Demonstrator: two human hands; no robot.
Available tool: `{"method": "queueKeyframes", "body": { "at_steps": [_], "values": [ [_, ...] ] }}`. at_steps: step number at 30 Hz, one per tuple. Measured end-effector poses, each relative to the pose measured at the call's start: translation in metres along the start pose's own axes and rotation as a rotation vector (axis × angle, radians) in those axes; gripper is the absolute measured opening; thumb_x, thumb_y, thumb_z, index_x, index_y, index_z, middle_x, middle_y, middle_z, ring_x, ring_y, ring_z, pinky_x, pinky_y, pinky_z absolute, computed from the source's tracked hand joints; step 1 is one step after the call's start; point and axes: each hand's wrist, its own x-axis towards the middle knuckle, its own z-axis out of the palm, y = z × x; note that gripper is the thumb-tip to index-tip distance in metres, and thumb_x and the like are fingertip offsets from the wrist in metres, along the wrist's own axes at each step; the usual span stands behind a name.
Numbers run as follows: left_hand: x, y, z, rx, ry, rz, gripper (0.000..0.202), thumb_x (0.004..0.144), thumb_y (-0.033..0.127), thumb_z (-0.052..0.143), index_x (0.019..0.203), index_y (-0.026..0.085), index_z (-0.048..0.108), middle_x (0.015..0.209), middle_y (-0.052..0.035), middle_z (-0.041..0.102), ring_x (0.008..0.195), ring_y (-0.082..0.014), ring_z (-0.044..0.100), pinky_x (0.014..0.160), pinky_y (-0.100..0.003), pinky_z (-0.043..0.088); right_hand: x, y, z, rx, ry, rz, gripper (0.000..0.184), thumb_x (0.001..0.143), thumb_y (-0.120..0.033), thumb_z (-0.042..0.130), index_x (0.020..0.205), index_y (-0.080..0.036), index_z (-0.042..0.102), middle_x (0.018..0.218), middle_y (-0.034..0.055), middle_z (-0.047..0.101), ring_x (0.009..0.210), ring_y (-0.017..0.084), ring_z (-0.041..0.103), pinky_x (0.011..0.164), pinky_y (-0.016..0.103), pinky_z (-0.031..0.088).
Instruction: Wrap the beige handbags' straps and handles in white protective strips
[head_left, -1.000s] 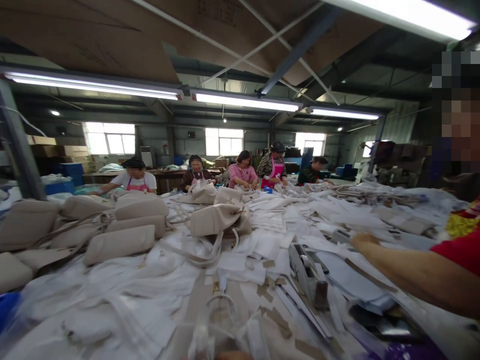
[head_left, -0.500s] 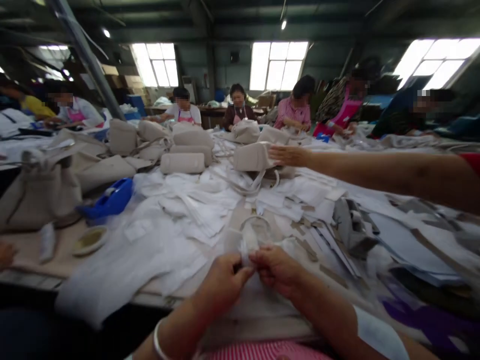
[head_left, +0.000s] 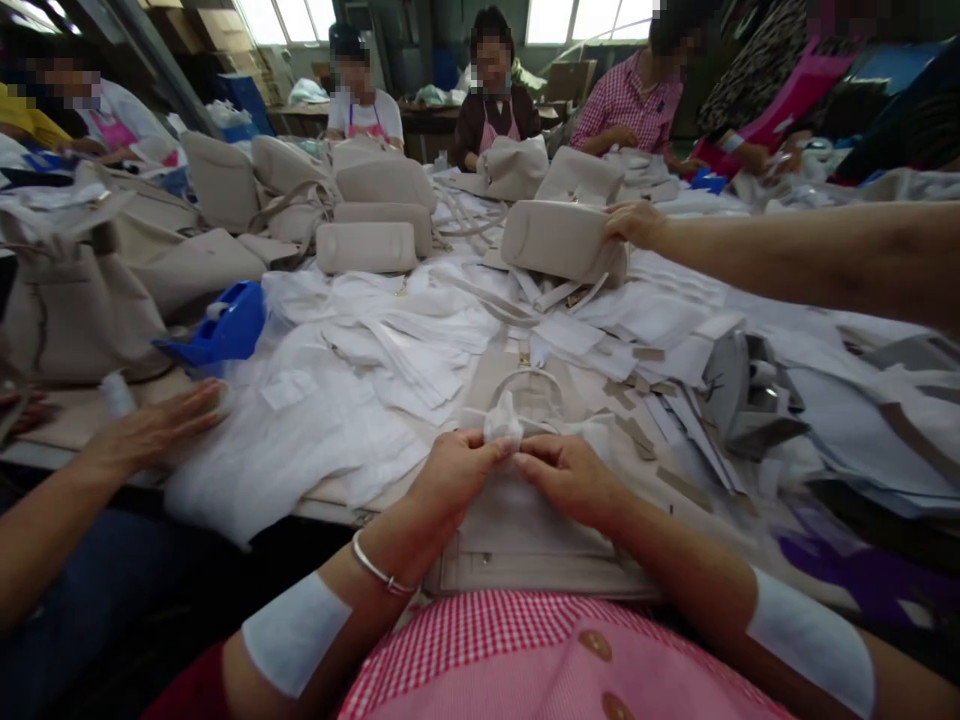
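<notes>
My left grip (head_left: 454,475) and right grip (head_left: 570,480) pinch the white wrap (head_left: 504,418) from either side, fingertips nearly meeting, probably to keep it bunched. The handle (head_left: 529,372) arches just beyond my grip; the bag (head_left: 547,572) lies below, seemingly flat so neither grip must prop it. Right of my grip sits a grey dispenser (head_left: 750,390), likely kept handy.
</notes>
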Motion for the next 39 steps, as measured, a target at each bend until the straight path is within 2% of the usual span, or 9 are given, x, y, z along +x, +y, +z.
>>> {"method": "queueKeyframes", "body": {
  "at_steps": [4,10,16,18,21,23,26,32,39],
  "values": [
    [-0.004,-0.005,-0.002,0.351,0.093,0.196,0.031,0.078,0.041,0.069,0.062,0.015,0.063,0.054,0.0045,0.048,0.053,-0.0099,0.041,0.051,-0.024,0.027,0.007,-0.007,-0.001,0.443,-0.016,0.416,0.039,0.082,-0.055,0.056,0.067,-0.020,0.049,0.054,-0.0076,0.036,0.042,0.006,0.023,0.042,0.023,0.013],
    [-0.014,-0.012,0.004,0.793,0.200,0.372,0.028,0.086,0.028,0.062,0.062,0.017,0.054,0.059,0.0029,0.050,0.057,-0.0118,0.042,0.057,-0.027,0.030,0.016,-0.004,0.017,0.666,0.034,0.490,0.032,0.067,-0.044,0.072,0.070,-0.017,0.053,0.052,-0.0086,0.038,0.042,0.004,0.024,0.040,0.021,0.010],
    [-0.018,0.012,-0.016,1.141,-0.111,0.433,0.019,0.088,0.028,0.060,0.075,0.016,0.066,0.072,-0.0050,0.062,0.065,-0.0178,0.055,0.061,-0.030,0.038,0.018,0.004,0.026,0.704,0.147,0.466,0.030,0.062,-0.038,0.075,0.062,-0.018,0.053,0.049,-0.0079,0.041,0.042,0.005,0.027,0.040,0.022,0.014],
    [-0.010,0.026,-0.030,1.135,-0.155,0.481,0.019,0.089,0.029,0.058,0.081,0.017,0.071,0.076,-0.0058,0.064,0.069,-0.0182,0.057,0.064,-0.030,0.042,0.017,0.008,0.028,0.589,0.152,0.445,0.026,0.064,-0.038,0.074,0.064,-0.016,0.060,0.048,-0.0068,0.044,0.043,0.006,0.029,0.042,0.023,0.018],
    [0.012,0.042,-0.045,1.047,-0.067,0.564,0.029,0.087,0.034,0.061,0.109,0.019,0.071,0.097,-0.0089,0.066,0.081,-0.0194,0.061,0.072,-0.030,0.046,0.017,0.013,0.032,0.414,0.150,0.395,0.022,0.069,-0.036,0.071,0.071,-0.015,0.069,0.056,-0.0030,0.056,0.049,0.008,0.040,0.047,0.024,0.027],
    [0.030,0.046,-0.047,0.982,-0.153,0.552,0.035,0.083,0.035,0.065,0.114,0.019,0.070,0.103,-0.0092,0.066,0.085,-0.0197,0.062,0.076,-0.030,0.047,0.018,0.016,0.033,0.345,0.149,0.379,0.020,0.070,-0.035,0.070,0.070,-0.015,0.070,0.060,-0.0016,0.059,0.053,0.010,0.043,0.049,0.024,0.030],
    [0.053,0.047,-0.045,0.877,-0.350,0.458,0.019,0.080,0.030,0.066,0.091,0.019,0.075,0.084,-0.0040,0.070,0.076,-0.0170,0.061,0.071,-0.026,0.045,0.018,0.016,0.033,0.359,0.135,0.382,0.019,0.070,-0.034,0.070,0.069,-0.015,0.069,0.058,-0.0019,0.058,0.052,0.010,0.043,0.049,0.024,0.030],
    [0.083,0.051,-0.031,0.974,-0.482,0.312,0.013,0.075,0.027,0.065,0.069,0.017,0.071,0.057,0.0028,0.061,0.056,-0.0124,0.050,0.055,-0.023,0.035,0.018,0.018,0.034,0.391,0.117,0.416,0.023,0.072,-0.038,0.068,0.070,-0.015,0.067,0.049,-0.0051,0.048,0.043,0.007,0.031,0.043,0.024,0.021],
    [0.092,0.030,-0.009,1.117,-0.276,0.350,0.016,0.072,0.029,0.072,0.064,0.017,0.066,0.065,-0.0024,0.060,0.067,-0.0180,0.053,0.065,-0.028,0.038,0.018,0.019,0.036,0.400,0.144,0.433,0.030,0.070,-0.043,0.069,0.060,-0.019,0.054,0.041,-0.0080,0.037,0.039,0.006,0.026,0.041,0.025,0.015]
  ]
}}
